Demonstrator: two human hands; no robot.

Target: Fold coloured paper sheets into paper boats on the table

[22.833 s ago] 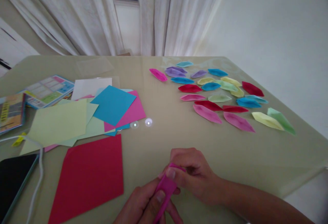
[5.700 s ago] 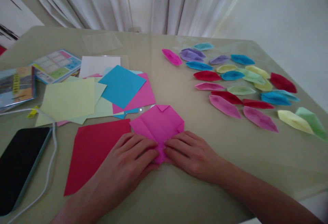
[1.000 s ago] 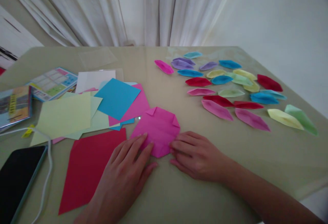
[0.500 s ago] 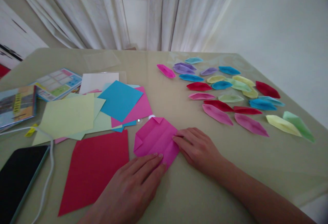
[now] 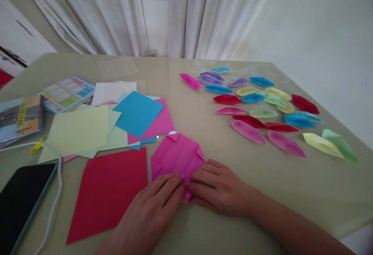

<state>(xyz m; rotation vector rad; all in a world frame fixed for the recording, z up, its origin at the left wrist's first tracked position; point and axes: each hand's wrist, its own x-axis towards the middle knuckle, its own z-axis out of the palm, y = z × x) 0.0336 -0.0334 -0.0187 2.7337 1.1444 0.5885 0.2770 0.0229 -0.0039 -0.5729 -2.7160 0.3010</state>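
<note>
A pink sheet of origami paper [image 5: 175, 156] lies on the table in front of me, with creases across it and small folds turned in at its far, left and right corners. My left hand [image 5: 159, 202] presses its lower left part, fingers together, the tips at the near corner. From the other side my right hand [image 5: 220, 185] has its fingers bent onto that same near corner, and the fingertips of both hands almost meet. The very tip of the corner is partly hidden by the fingers. A red paper square [image 5: 112, 194] lies just left of the pink sheet, close to my left hand.
Several folded paper boats [image 5: 247, 130] in many colours spread over the table's right half. Loose paper sheets [image 5: 78, 130] overlap at left, near booklets [image 5: 20, 117]. A phone [image 5: 23, 200] and a white cable [image 5: 56, 200] lie at the left edge.
My right hand has moved from the sheet's right corner toward me, to the near corner. The right corner now shows a small fold. My left hand has barely shifted.
</note>
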